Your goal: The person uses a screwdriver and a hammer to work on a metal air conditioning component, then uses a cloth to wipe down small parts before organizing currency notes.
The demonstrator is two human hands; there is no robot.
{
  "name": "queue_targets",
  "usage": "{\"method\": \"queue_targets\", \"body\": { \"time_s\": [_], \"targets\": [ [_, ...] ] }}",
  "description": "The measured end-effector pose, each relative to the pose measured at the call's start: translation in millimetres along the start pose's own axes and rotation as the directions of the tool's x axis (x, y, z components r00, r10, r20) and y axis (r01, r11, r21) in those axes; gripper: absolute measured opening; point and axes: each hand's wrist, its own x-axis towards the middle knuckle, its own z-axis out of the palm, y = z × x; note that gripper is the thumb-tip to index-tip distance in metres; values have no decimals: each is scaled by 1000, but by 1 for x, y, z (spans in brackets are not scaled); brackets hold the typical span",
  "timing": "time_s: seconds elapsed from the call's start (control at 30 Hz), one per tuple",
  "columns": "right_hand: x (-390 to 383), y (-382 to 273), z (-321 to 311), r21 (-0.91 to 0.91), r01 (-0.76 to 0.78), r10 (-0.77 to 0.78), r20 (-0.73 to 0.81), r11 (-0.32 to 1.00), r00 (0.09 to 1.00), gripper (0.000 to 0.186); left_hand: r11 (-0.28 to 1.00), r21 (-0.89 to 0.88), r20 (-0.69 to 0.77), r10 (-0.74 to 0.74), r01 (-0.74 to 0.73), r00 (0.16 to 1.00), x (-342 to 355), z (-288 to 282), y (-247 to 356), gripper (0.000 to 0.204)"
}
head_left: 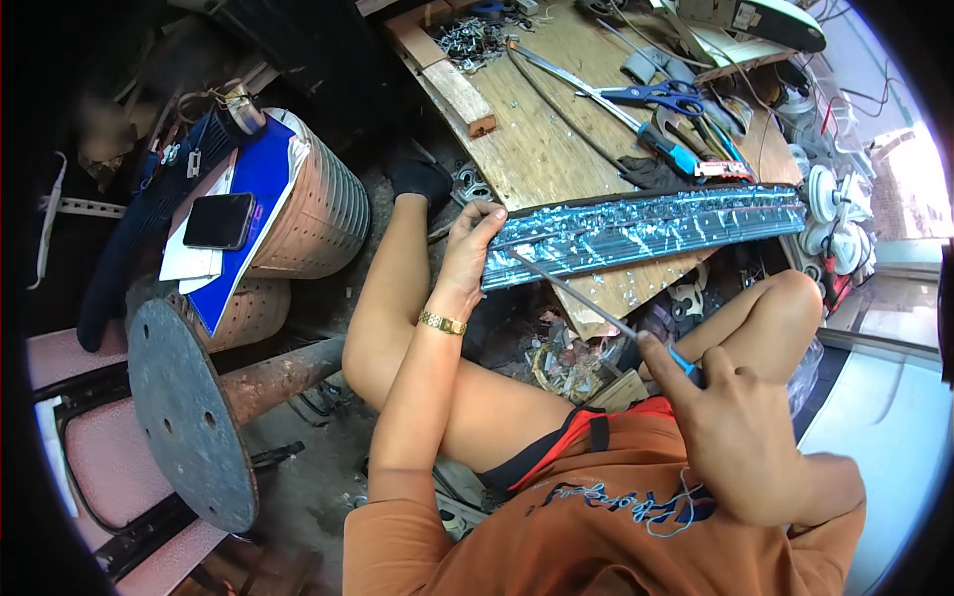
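A long, dark ribbed panel (636,236), streaked with shiny silvery flakes, lies across the near edge of the wooden table. Around its left end my left hand (467,248) is closed, thumb on top. My right hand (735,422) grips the blue handle of a screwdriver (584,300), index finger laid along it. The long thin metal shaft points up and left, and its tip meets the panel's left part near my left hand. What my left fingers do beneath the panel is hidden.
On the wooden table (537,129) lie blue scissors (661,96), a blue-handled tool (668,149) and a pile of small metal parts (467,42). At left, a phone (219,221) rests on a ribbed metal drum (323,209), near a round metal plate (189,417). White spools (823,194) stand at right.
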Motion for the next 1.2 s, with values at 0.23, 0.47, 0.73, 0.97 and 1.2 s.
{"method": "queue_targets", "body": {
  "time_s": [0.23,0.47,0.73,0.97,1.2],
  "targets": [
    [23,-17,-6,-80,-38,54,206,996,977,73,999,32,-34,2,-1,999,-4,-10,4,11],
    [3,15,141,259,-3,4,-4,966,1000,83,846,517,-55,179,-126,982,12,8,7,13],
    [14,33,221,326,91,17,-314,941,949,65,937,346,-2,59,-55,998,15,-3,8,13],
    [33,33,259,318,236,-55,-489,918,871,65,918,398,-61,27,-1,998,7,-1,16,16],
    [38,43,283,486,252,36,-508,837,860,61,915,401,-29,63,-47,998,10,7,17,11]
  ]
}}
